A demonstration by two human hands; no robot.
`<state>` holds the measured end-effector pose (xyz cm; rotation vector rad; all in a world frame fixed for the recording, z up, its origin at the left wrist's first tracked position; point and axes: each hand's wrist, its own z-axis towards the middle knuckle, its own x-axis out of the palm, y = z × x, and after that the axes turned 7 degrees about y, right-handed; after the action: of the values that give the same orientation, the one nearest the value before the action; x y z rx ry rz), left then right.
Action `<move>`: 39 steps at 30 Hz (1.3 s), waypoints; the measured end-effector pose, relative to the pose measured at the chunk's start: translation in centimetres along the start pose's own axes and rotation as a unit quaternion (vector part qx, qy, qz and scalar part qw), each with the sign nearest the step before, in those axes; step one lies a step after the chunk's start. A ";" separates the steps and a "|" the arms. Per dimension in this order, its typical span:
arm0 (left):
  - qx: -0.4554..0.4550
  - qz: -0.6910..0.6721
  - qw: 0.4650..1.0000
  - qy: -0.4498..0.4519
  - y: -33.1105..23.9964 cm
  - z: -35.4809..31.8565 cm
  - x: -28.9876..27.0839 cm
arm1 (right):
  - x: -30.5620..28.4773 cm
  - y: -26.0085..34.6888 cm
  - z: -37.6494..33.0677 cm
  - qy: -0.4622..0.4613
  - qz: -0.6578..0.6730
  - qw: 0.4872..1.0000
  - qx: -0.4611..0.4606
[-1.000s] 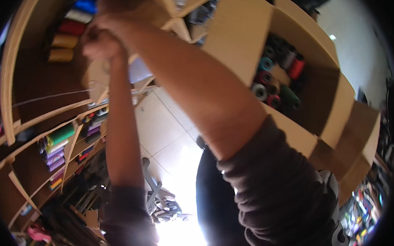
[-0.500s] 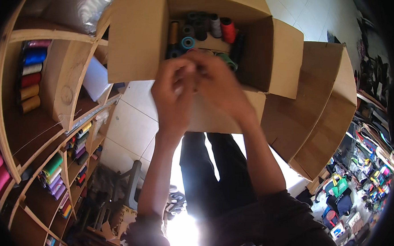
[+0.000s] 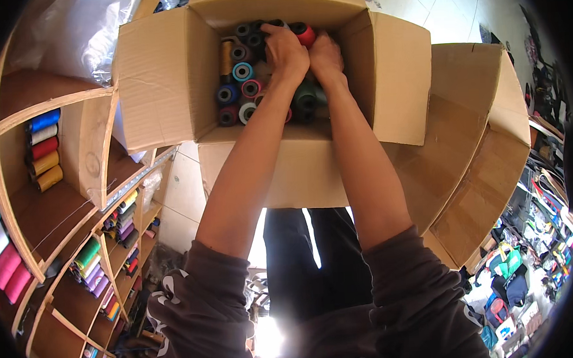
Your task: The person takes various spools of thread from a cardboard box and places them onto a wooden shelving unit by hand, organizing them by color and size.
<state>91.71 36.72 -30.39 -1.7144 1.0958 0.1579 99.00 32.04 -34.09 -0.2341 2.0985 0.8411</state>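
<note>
Both my hands are inside an open cardboard box (image 3: 158, 82) holding several upright thread spools. My left hand (image 3: 286, 54) is curled among the spools at the back, its fingertips by dark and grey ones. Close beside it, my right hand (image 3: 326, 55) has bent fingers next to a red spool (image 3: 303, 33). What either hand grips is hidden by the fingers. Left of my hands stand a light-blue spool (image 3: 242, 72), a dark blue spool (image 3: 227, 94), a pink-red spool (image 3: 251, 88) and a gold spool (image 3: 227, 56). A dark green spool (image 3: 305, 100) sits under my forearms.
Wooden shelves (image 3: 56, 103) with coloured thread spools line the left side. A second cardboard box (image 3: 467, 98) stands against the right of the first. Bags and mixed goods (image 3: 509, 277) cover the floor at lower right. Clear plastic wrap (image 3: 75, 38) hangs at upper left.
My hands have moved from above the box's near edge down and away into it, among the spools at the back. More spools on the left now show. The view has shifted slightly.
</note>
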 end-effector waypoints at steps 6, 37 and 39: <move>-0.009 0.039 0.999 -0.034 -0.3 -1.0 -0.3 | 0.4 0.1 0.3 0.006 -0.076 0.996 -0.040; 0.151 -0.241 0.894 -0.345 19.4 -20.0 -29.4 | 5.4 28.1 -22.6 0.328 0.216 0.806 -0.444; 0.127 -0.155 0.891 -0.408 21.9 -16.3 -30.9 | 9.8 30.5 -21.3 0.301 0.215 0.818 -0.441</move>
<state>51.89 40.92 -20.54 -1.3441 0.2003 0.4616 65.77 42.67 -17.94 -0.5833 2.1775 2.2490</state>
